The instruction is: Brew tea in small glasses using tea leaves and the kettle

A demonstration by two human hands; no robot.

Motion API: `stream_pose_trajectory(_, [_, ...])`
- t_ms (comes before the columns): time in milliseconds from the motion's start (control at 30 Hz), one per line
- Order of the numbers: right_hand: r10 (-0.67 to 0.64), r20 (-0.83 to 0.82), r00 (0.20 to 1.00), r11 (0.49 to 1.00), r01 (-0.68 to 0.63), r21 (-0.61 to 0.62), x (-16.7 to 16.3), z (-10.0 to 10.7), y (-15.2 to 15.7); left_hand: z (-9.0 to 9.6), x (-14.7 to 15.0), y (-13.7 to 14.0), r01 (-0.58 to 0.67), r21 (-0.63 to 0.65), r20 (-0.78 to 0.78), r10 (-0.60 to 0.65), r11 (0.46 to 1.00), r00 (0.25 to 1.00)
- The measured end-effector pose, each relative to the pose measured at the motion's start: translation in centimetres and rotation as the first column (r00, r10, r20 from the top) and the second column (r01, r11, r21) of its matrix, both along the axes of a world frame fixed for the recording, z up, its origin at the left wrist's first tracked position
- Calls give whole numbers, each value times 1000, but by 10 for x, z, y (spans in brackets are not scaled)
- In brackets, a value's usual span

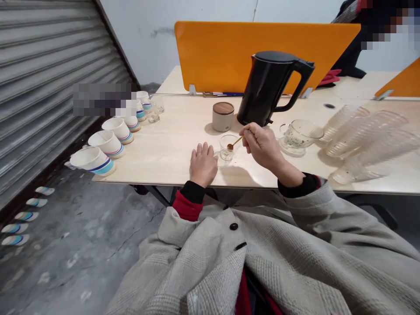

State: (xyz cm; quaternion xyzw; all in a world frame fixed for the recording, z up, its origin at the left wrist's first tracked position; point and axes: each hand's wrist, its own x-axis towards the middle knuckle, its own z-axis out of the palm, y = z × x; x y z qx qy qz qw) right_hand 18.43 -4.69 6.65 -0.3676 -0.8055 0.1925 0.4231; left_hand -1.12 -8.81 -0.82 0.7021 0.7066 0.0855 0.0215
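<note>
Pinched in my right hand [259, 144] is the handle of a small brown spoon [235, 142]. Its bowl is at a small clear glass cup [226, 153]; whether it touches the cup I cannot tell. My left hand [204, 165] lies flat on the table, fingers stretched out, just left of that cup. Behind the cup stands a pale canister [223, 121] with a wooden lid. A black electric kettle [264, 89] is upright beyond my right hand. To the right of that hand is a clear glass cup [303, 133] with dark leaf-like bits in it.
Several striped paper cups [106, 144] line the table's left edge, with small clear cups [154, 114] beside them. Stacks of clear plastic cups [361, 131] lie at the right. An orange divider [213, 57] crosses the back. Part of a person [351, 43] shows behind it.
</note>
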Motion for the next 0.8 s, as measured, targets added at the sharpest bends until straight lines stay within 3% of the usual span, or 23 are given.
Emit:
stream_pose_trajectory(233, [-6, -56, 998, 998, 2, -70, -4, -2, -2, 0, 0, 0, -7, 1, -10, 7, 1000, 1000])
stream_pose_trajectory(433, [-24, -229, 973, 990, -9, -142, -8, -5, -3, -1, -1, 1, -1, 7, -33, 1, 1000, 999])
stream_pose_trajectory(600, [-51, -156, 986, 991, 31, -131, -5, -7, -5, 1, -1, 0, -3, -8, -47, 2, 1000, 999])
stream_pose_trajectory(800, [-55, -181, 982, 988, 27, -151, -5, -7, -10, 4, 0, -1, -5, -16, -51, 5, 1000, 999])
